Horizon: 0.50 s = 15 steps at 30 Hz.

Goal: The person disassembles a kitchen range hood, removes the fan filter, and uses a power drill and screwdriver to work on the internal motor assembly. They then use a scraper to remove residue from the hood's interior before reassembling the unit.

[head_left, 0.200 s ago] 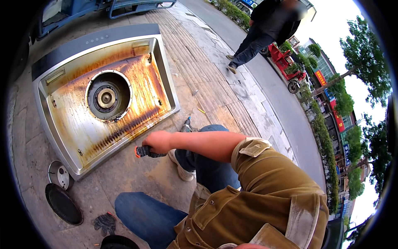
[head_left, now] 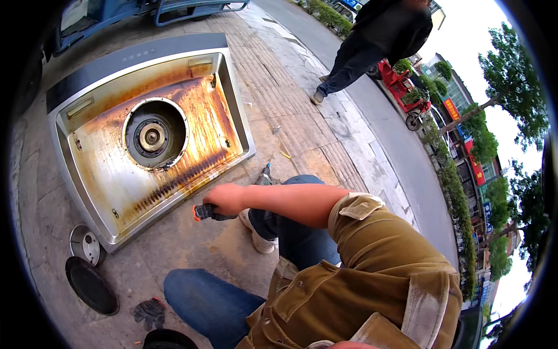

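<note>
A dark grey knitted glove with an orange edge is in my right hand, whose fingers are closed around it. My right forearm reaches across above my bent knee. Just beyond the hand, a metal range hood lies on the paving with its inner side up. Brown, greasy stains cover much of its inside, and a round opening shows the hub in its middle. Another dark glove rests on the ground beside my other knee. My left hand is out of view.
A round metal plate and a black round dish sit at the hood's near left corner. A tool with a blue tip lies near my shoe. A person stands upper right; a red three-wheeler is behind.
The other person has shifted slightly, with the feet closer together. The whole view has moved a little; my right hand keeps its hold on the glove.
</note>
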{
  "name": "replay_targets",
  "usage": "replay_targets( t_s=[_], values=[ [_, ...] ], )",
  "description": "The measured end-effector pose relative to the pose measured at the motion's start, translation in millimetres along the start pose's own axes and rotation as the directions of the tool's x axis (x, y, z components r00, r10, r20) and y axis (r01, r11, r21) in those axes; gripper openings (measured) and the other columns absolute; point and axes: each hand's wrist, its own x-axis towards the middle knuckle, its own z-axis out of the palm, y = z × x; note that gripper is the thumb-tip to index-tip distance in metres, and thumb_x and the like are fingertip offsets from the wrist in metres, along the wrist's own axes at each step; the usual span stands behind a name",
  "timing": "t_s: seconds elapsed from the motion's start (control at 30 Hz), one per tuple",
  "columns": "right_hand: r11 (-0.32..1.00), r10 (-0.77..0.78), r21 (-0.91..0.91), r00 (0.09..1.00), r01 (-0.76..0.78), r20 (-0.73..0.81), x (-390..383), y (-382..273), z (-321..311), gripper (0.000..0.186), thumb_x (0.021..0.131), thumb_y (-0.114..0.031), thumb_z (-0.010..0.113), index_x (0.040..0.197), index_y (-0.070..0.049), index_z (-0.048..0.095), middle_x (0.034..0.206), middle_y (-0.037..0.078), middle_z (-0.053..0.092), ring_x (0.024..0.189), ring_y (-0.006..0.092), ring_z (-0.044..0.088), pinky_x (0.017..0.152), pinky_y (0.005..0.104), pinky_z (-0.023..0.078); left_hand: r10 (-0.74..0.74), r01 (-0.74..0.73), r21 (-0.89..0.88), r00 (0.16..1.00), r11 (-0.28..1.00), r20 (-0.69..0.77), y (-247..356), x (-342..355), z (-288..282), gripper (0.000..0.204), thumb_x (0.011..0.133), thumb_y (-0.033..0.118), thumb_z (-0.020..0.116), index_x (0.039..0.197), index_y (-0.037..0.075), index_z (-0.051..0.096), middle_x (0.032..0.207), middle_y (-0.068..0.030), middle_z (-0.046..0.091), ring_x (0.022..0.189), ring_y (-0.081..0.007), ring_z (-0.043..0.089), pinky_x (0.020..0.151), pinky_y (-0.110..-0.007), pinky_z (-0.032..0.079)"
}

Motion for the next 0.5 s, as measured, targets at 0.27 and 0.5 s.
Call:
replay_targets(
  t_s=[0.27,0.5],
  values=[
    [0.998,-0.035,0.052,0.999,0.036,-0.025,9,-9,-18,0.023,0.074,-0.011,0.059,0.097,-0.005,0.059,0.082,0.018,0.062,0.079,0.0353,0.059,0.07,0.0408,0.046,-0.08,0.076,0.087,0.996,0.993,0.045,-130,-37,-9,0.028,0.083,0.019,0.045,0.099,0.001,0.06,0.092,-0.0211,0.061,0.084,-0.0383,0.058,0.073,-0.046,0.047],
    [0.991,-0.033,0.126,0.999,0.035,-0.018,13,-23,-20,0.036,0.073,-0.002,0.06,0.109,0.0,0.055,0.089,0.024,0.06,0.088,0.0368,0.058,0.077,0.0375,0.045,-0.38,0.356,0.162,0.913,0.92,0.15,-78,-43,-59,0.028,0.072,0.02,0.066,0.098,0.011,0.06,0.098,-0.0164,0.059,0.092,-0.0341,0.058,0.078,-0.043,0.047]
  ],
)
